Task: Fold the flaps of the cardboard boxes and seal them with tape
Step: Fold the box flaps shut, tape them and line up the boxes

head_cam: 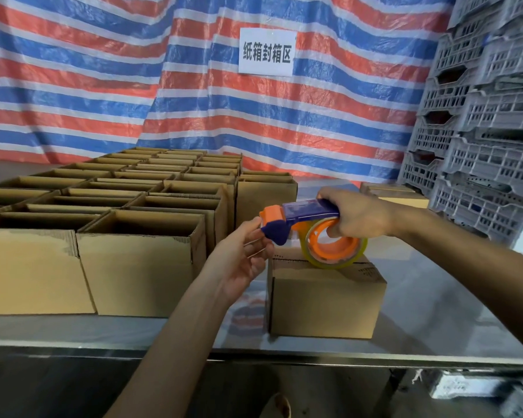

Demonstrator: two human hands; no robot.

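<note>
Tape dispenser [303, 211], right hand [358, 215] gripping, left fingers [252, 230] perhaps pinching

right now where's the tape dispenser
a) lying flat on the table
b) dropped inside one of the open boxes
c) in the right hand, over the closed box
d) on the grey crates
C: the right hand grips the tape dispenser with its roll at the top of the closed box, while the left hand is at its front end.

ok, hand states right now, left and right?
Left hand: thumb and fingers pinch the tape dispenser's blue nose.
Right hand: grips the tape dispenser's handle.
</note>
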